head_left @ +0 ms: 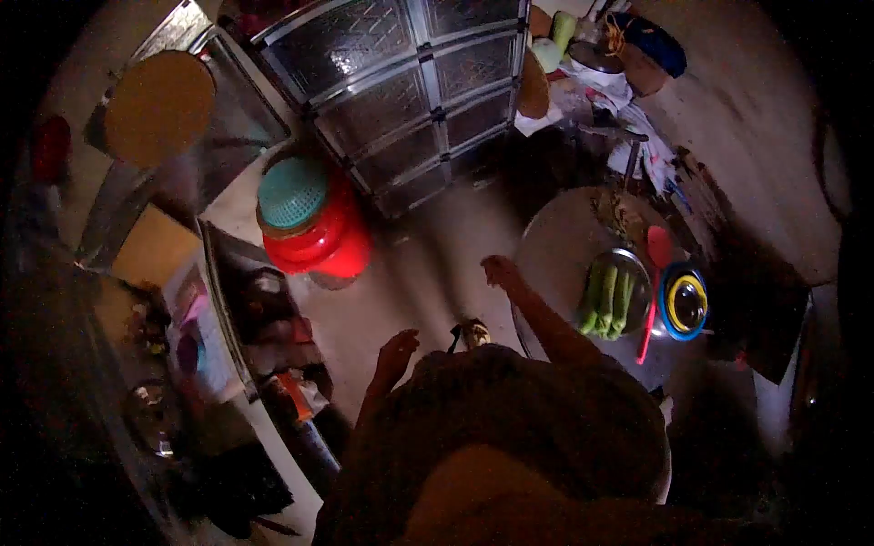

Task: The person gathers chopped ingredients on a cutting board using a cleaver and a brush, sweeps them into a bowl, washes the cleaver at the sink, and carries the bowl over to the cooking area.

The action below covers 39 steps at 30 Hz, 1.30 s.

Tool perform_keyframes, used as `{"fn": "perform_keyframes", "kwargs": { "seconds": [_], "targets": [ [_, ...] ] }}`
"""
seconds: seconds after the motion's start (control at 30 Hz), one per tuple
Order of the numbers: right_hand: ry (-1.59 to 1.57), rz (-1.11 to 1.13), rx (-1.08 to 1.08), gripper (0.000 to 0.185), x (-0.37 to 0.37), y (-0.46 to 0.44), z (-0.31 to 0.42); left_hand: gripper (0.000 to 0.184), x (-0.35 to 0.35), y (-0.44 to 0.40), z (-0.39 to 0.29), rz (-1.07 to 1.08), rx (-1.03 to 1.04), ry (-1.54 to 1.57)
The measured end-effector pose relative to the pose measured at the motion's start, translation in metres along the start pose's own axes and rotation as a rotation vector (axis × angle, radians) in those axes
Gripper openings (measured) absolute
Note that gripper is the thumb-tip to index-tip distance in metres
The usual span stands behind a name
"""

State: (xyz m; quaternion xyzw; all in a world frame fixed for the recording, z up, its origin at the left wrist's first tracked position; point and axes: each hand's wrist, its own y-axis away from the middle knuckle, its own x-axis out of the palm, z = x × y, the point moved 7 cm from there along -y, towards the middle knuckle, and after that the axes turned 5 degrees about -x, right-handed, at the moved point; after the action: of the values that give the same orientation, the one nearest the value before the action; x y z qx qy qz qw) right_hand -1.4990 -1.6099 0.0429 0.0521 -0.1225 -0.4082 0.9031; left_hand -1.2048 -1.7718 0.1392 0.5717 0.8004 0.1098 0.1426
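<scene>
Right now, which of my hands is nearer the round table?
Your right hand, just left of the round table; your left hand is farther left.

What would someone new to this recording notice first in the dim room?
Probably the bright red container standing left of the person's hands, topped by a teal perforated basket. On the right, the green vegetables stand out on the round table, beside a red long-handled spoon and a blue-and-yellow-rimmed vessel. Between these, the left hand and right hand show against the floor.
</scene>
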Motion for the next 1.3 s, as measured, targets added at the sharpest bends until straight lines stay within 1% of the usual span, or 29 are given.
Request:
{"fn": "perform_keyframes", "kwargs": {
  "seconds": [0.07,0.13,0.2,0.27,0.3,0.33,0.37,0.4,0.47,0.5,0.53,0.57,0.6,0.63,0.7,0.73,0.77,0.8,0.87,0.9,0.93,0.97,1.0,1.03,1.07,1.13,1.17,1.23,1.3],
  "targets": [
    [-0.075,-0.087,-0.042,0.024,0.003,-0.079,0.040,0.034,-0.011,-0.036,-0.056,-0.019,-0.046,-0.099],
    [0.158,-0.090,-0.105,0.022,0.021,-0.130,0.125,0.033,-0.030,-0.088,-0.056,-0.032,0.008,-0.139],
    [0.379,-0.106,-0.243,0.026,0.015,-0.219,0.148,0.032,-0.045,-0.134,-0.067,-0.051,0.074,-0.170],
    [0.044,-0.073,-0.246,0.023,0.027,-0.266,0.207,0.029,-0.063,-0.175,-0.099,-0.003,0.240,-0.092],
    [0.044,-0.083,-0.258,0.023,0.034,-0.284,0.241,0.029,-0.073,-0.196,-0.118,0.006,0.251,-0.098],
    [0.028,-0.144,-0.273,0.023,0.037,-0.299,0.274,0.028,-0.081,-0.215,-0.137,0.014,0.206,-0.145],
    [0.015,-0.204,-0.297,0.022,0.036,-0.318,0.298,0.028,-0.091,-0.234,-0.153,0.020,0.170,-0.191],
    [0.024,-0.215,-0.321,0.022,0.036,-0.344,0.313,0.028,-0.102,-0.256,-0.170,0.029,0.197,-0.192],
    [0.015,-0.291,-0.612,0.026,0.031,-0.388,0.359,0.027,-0.124,-0.305,-0.194,0.052,0.134,-0.263],
    [0.142,-0.339,-0.609,0.033,0.026,-0.410,0.376,0.027,-0.134,-0.334,-0.200,0.061,0.155,-0.259],
    [0.151,-0.349,-0.617,0.033,0.025,-0.430,0.389,0.026,-0.144,-0.361,-0.207,0.083,0.248,-0.165],
    [0.262,-0.466,-0.709,0.035,0.025,-0.439,0.412,0.026,-0.153,-0.381,-0.228,0.107,0.341,-0.073],
    [0.371,-0.587,-0.796,0.038,0.025,-0.446,0.428,0.026,-0.160,-0.401,-0.241,0.122,0.348,-0.078],
    [0.440,-0.650,-0.813,0.046,0.025,-0.453,0.438,0.026,-0.165,-0.420,-0.261,0.082,0.475,-0.217],
    [0.416,-0.673,-0.866,0.049,0.019,-0.486,0.437,0.026,-0.164,-0.456,-0.290,0.059,0.604,-0.351],
    [0.395,-0.675,-0.916,0.052,0.014,-0.503,0.434,0.026,-0.163,-0.481,-0.298,0.100,0.586,-0.240],
    [0.633,-0.821,-1.013,0.050,0.016,-0.501,0.435,0.026,-0.162,-0.501,-0.306,0.138,0.565,-0.131],
    [0.640,-0.834,-1.005,0.050,0.023,-0.495,0.441,0.026,-0.162,-0.514,-0.321,0.152,0.562,-0.129],
    [0.385,-0.769,-0.746,0.039,0.030,-0.484,0.446,0.025,-0.165,-0.512,-0.369,0.133,0.840,-0.304],
    [0.375,-0.715,-0.752,0.037,0.029,-0.489,0.443,0.025,-0.164,-0.516,-0.387,0.118,0.920,-0.342],
    [0.374,-0.728,-0.746,0.037,0.023,-0.493,0.441,0.025,-0.162,-0.521,-0.402,0.099,0.960,-0.357],
    [0.367,-0.663,-0.767,0.036,0.022,-0.493,0.442,0.026,-0.161,-0.525,-0.413,0.081,0.980,-0.361],
    [0.359,-0.598,-0.785,0.035,0.020,-0.494,0.440,0.026,-0.160,-0.532,-0.420,0.059,0.958,-0.346],
    [0.456,-0.629,-0.754,0.030,0.014,-0.492,0.437,0.026,-0.160,-0.538,-0.425,0.034,0.923,-0.329],
    [0.453,-0.639,-0.747,0.030,0.006,-0.485,0.434,0.027,-0.160,-0.541,-0.428,0.004,0.877,-0.310],
    [0.316,-0.537,-0.918,0.032,-0.002,-0.450,0.430,0.027,-0.160,-0.537,-0.432,-0.056,0.782,-0.295],
    [0.283,-0.509,-0.902,0.031,-0.010,-0.431,0.426,0.028,-0.155,-0.534,-0.435,-0.079,0.750,-0.294],
    [0.209,-0.494,-0.863,0.030,-0.030,-0.394,0.417,0.029,-0.134,-0.533,-0.443,-0.073,0.735,-0.312],
    [0.165,-0.506,-0.828,0.030,-0.045,-0.366,0.414,0.031,-0.097,-0.546,-0.460,-0.015,0.803,-0.345]
  ]
}}
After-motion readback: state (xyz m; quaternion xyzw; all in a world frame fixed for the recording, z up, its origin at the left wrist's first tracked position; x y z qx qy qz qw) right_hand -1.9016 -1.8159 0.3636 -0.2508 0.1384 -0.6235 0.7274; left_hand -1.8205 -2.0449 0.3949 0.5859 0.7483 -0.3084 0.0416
